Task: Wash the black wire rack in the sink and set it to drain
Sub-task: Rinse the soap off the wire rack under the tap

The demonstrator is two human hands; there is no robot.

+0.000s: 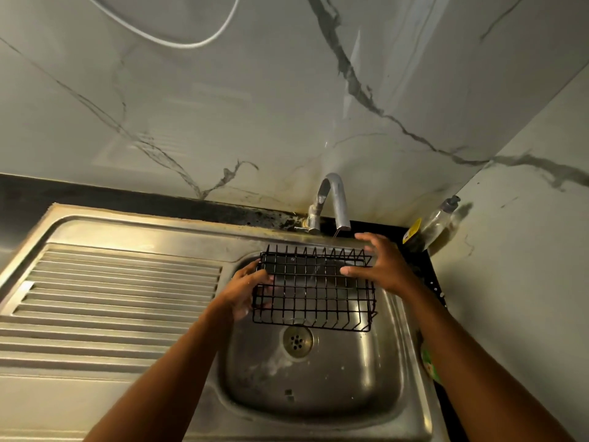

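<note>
The black wire rack (314,290) hangs over the steel sink basin (318,387), just below the tap (334,199). My left hand (243,291) grips the rack's left end, fingers curled round the wires. At the rack's right end my right hand (379,266) lies with spread, straight fingers against the wires, thumb reaching inward over the grid. A thin trickle of water falls from the tap's spout behind the rack. The drain (298,341) shows below the rack's near edge.
A ribbed steel draining board (111,298) lies left of the basin. A dish-soap bottle (433,224) leans in the back right corner on the black counter. Something green (428,365) sits at the sink's right rim. Marble walls close the back and right.
</note>
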